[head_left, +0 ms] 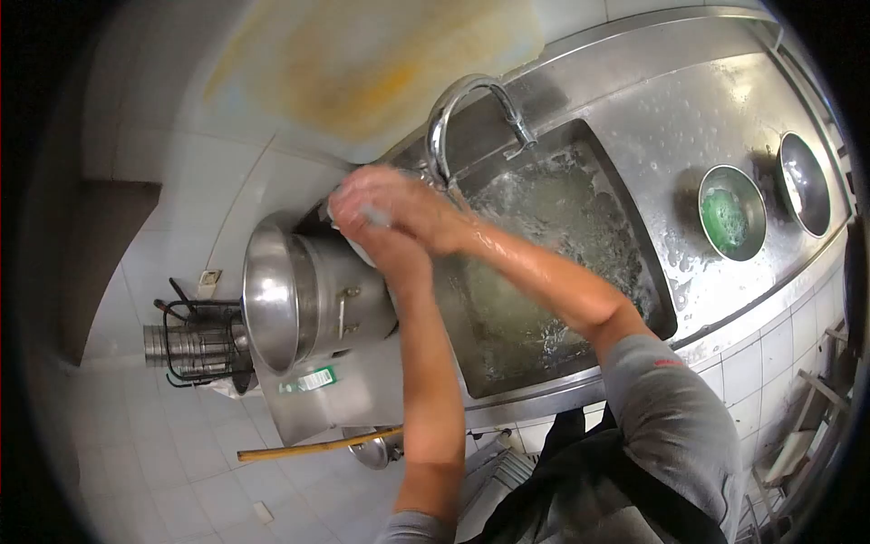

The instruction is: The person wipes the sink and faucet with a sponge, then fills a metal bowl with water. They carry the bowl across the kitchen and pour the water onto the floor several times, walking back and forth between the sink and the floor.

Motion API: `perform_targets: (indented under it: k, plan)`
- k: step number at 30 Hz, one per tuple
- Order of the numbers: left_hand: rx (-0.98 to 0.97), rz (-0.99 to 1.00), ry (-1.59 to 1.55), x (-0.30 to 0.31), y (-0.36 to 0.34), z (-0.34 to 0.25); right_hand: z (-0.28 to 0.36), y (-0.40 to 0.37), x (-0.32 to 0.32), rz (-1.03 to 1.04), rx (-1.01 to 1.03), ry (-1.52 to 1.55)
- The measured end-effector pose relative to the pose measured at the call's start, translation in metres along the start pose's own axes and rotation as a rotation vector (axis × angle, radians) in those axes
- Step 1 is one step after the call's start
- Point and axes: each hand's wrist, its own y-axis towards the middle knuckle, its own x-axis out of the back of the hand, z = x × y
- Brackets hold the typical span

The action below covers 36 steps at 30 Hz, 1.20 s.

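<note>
My right hand (408,204) and my left hand (395,256) are pressed together, fingers curled, just left of the tap. A small whitish thing (374,216) shows between them, mostly hidden and smeared by motion; I cannot make out its kind. Beneath and beside the hands stands a large steel pot (349,272) with a wide steel basin (272,295) at its left end. The curved chrome tap (441,127) rises right of the hands. My right forearm crosses over the sink (625,218), which holds cloudy, bubbly water.
On the steel counter (652,118) at right stand a metal bowl with green soapy liquid (725,218) and another metal bowl (805,186). A green-and-white packet (308,380), a wooden stick (308,447) and a black wire rack (186,340) lie at left.
</note>
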Motion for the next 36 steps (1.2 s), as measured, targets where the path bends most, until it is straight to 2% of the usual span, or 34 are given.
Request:
perform_targets:
  k: [1, 2, 3, 5, 6, 7, 9, 10, 11, 13, 15, 17, 19, 21, 22, 24, 26, 27, 28, 29, 30, 31, 32, 33, 34, 35, 36]
  plan:
    - [0.026, 0.051, -0.306, 0.003, 0.004, -0.005, -0.001, 0.004, -0.008, -0.031, 0.156, -0.044]
    - [0.068, 0.131, -0.605, 0.007, -0.003, -0.009, 0.008, -0.023, -0.014, -0.107, 0.124, -0.086]
    - [0.252, 0.251, -0.532, 0.013, -0.036, -0.001, 0.004, -0.055, -0.017, -0.182, 0.090, -0.126]
    - [0.116, 0.301, -0.452, 0.000, -0.020, 0.000, -0.055, -0.053, 0.007, -0.236, -0.244, 0.202]
    - [0.089, 0.268, -0.380, -0.002, -0.006, -0.015, -0.080, -0.046, 0.017, -0.235, -0.145, -0.246]
    - [0.097, 0.282, -0.378, -0.004, -0.007, -0.018, -0.073, -0.054, 0.020, -0.246, -0.156, -0.251]
    - [0.135, 0.281, -0.306, -0.003, -0.011, -0.019, -0.058, -0.078, 0.014, -0.331, -0.076, -0.725]
    - [0.145, 0.293, -0.312, -0.007, -0.018, -0.022, -0.049, -0.090, 0.016, -0.268, -0.085, -0.850]
    - [0.146, 0.291, -0.278, -0.007, -0.025, -0.026, -0.049, -0.104, 0.015, -0.265, -0.095, -0.858]
    - [0.126, 0.260, -0.255, -0.006, -0.017, -0.032, -0.078, -0.129, 0.011, -0.368, -0.106, -0.617]
    - [0.130, 0.363, -0.028, 0.001, -0.017, -0.036, -0.067, -0.171, 0.036, 0.022, -0.679, -0.811]
    - [0.114, 0.367, -0.176, 0.003, -0.020, -0.034, -0.065, -0.230, 0.049, -0.089, -0.401, -0.855]
    - [0.091, 0.347, -0.286, 0.012, -0.023, -0.014, -0.038, -0.259, 0.052, -0.318, -0.832, -0.728]
    - [0.066, 0.381, -0.604, 0.020, -0.046, 0.035, -0.008, -0.266, 0.078, -0.293, -1.017, -0.691]
    - [0.058, 0.393, -0.510, 0.024, -0.063, 0.059, 0.004, -0.264, 0.084, -0.297, -1.040, -0.695]
    - [0.249, 0.689, -0.213, 0.030, -0.095, 0.110, 0.024, -0.264, 0.096, 0.029, -1.266, -0.897]
    - [0.365, 0.838, -0.045, 0.014, -0.134, 0.124, 0.022, -0.266, 0.127, 0.027, -0.764, -1.319]
    - [0.303, 0.849, 0.074, 0.002, -0.146, 0.130, 0.018, -0.257, 0.133, 0.043, -0.758, -1.323]
    - [0.233, 0.857, 0.190, -0.015, -0.155, 0.137, 0.013, -0.249, 0.141, -0.012, -0.696, -1.560]
    - [0.230, 0.846, 0.172, -0.035, -0.164, 0.152, 0.003, -0.250, 0.154, -0.039, -0.649, -1.686]
    - [0.015, 0.839, 0.316, -0.053, -0.179, 0.177, -0.009, -0.253, 0.169, -0.072, -0.605, -1.810]
    - [-0.199, 0.828, 0.457, -0.065, -0.198, 0.202, -0.034, -0.288, 0.189, 0.098, -0.730, -1.814]
    - [-0.095, 1.039, 0.621, -0.076, -0.215, 0.226, -0.065, -0.317, 0.209, 0.263, -0.840, -1.817]
    - [0.012, 1.247, 0.785, -0.084, -0.235, 0.252, -0.104, -0.348, 0.220, -0.017, -1.296, -1.465]
    - [-0.118, 1.389, 0.801, -0.088, -0.267, 0.293, -0.126, -0.375, 0.228, -0.296, -1.677, -1.027]
    - [-0.254, 1.531, 0.817, -0.084, -0.292, 0.317, -0.106, -0.393, 0.225, -0.118, -1.536, -1.115]
    - [0.016, 1.631, 0.701, -0.070, -0.281, 0.289, -0.084, -0.389, 0.213, -0.036, -1.454, -1.157]
